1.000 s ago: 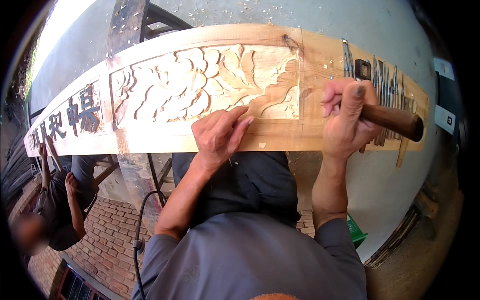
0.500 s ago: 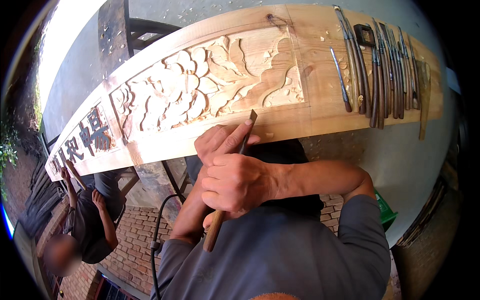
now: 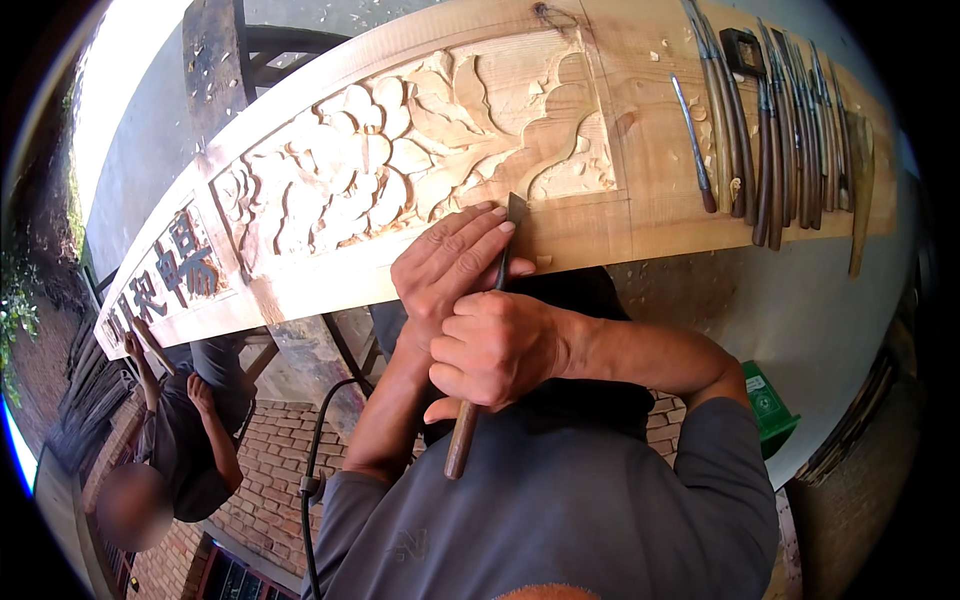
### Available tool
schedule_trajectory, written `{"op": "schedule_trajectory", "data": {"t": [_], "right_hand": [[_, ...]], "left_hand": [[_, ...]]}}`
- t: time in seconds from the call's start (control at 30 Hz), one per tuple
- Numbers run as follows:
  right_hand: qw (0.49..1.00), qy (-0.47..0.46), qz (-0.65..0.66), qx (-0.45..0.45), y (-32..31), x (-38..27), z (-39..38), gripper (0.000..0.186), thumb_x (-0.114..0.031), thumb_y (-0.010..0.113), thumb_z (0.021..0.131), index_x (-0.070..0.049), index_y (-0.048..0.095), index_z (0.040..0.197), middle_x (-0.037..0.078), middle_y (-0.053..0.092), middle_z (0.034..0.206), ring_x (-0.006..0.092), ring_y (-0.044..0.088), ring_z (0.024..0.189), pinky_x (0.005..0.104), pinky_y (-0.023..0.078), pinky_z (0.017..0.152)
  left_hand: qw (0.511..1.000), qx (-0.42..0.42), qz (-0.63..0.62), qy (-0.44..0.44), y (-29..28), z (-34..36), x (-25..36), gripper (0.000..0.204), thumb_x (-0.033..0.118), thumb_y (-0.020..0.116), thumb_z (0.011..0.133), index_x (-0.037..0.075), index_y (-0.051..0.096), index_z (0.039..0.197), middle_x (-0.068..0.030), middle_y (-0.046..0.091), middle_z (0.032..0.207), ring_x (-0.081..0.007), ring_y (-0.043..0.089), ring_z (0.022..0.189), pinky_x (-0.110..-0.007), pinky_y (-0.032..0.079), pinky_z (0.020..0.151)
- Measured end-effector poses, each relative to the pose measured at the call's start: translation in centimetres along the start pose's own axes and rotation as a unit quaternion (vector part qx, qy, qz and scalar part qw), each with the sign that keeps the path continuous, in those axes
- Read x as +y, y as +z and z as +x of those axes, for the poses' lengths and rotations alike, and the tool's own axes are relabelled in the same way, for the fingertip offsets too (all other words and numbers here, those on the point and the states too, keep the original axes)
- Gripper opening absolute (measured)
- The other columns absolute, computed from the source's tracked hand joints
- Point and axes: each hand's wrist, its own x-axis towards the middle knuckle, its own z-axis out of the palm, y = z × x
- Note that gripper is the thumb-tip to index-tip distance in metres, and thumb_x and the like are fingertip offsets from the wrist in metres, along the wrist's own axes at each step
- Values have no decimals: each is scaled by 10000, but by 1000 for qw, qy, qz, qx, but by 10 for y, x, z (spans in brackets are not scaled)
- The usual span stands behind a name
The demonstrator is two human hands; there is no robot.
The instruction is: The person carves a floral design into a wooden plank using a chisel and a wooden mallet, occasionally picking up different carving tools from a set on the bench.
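A long pale wooden board [image 3: 645,225] carries a carved panel of flowers and leaves [image 3: 365,150]. At the panel's lower right border lies the flat tip of a chisel [image 3: 515,207]. My left hand [image 3: 450,265] presses its fingers along the blade, near the board's front edge. Just below it, my right hand [image 3: 495,350] grips the chisel, whose brown wooden handle sticks out toward my body. On the board's right end lie several long carving tools [image 3: 770,185], a dark square block [image 3: 742,52] and scattered wood chips.
At lower left, a co-worker [image 3: 200,440] holds a wooden-handled tool at the board's lettered section [image 3: 185,255]. A black cable [image 3: 315,440] hangs beside me over brick paving [image 3: 265,450]. A green bin [image 3: 765,410] stands right. A dark timber support [image 3: 215,60] is behind the board.
My right hand has swung from the tools at right to the middle, bringing the chisel under my left hand. Since half a second ago both hands and the blade have moved slightly farther onto the board.
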Motion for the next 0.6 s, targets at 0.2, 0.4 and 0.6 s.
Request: {"op": "schedule_trajectory", "data": {"t": [0.2, 0.4, 0.6], "right_hand": [[1000, 4, 2, 1, 1, 3, 0, 533, -483, 783, 898, -116, 502, 630, 37, 511, 624, 205, 554, 552, 331, 440, 532], [1000, 3, 11, 6, -3, 6, 2, 522, -465, 787, 900, -113, 510, 630, 38, 511, 620, 207, 552, 545, 333, 440, 529], [1000, 1, 13, 10, -1, 8, 1, 516, -446, 798, 891, -111, 509, 627, 37, 509, 616, 206, 553, 544, 334, 438, 526]], "left_hand": [[999, -16, -13, -27, -4, 3, 4, 341, 163, 908, 797, 21, 806, 1090, -133, 814, 1065, -325, 792, 1056, -391, 650, 902], [999, -22, -22, -44, -5, 3, 5, 356, 113, 906, 771, 23, 810, 1101, -143, 816, 1072, -333, 792, 1058, -397, 649, 907], [998, -27, -27, -51, -7, 5, 6, 368, 97, 913, 753, 22, 814, 1100, -149, 815, 1075, -331, 791, 1052, -401, 650, 898]]}}
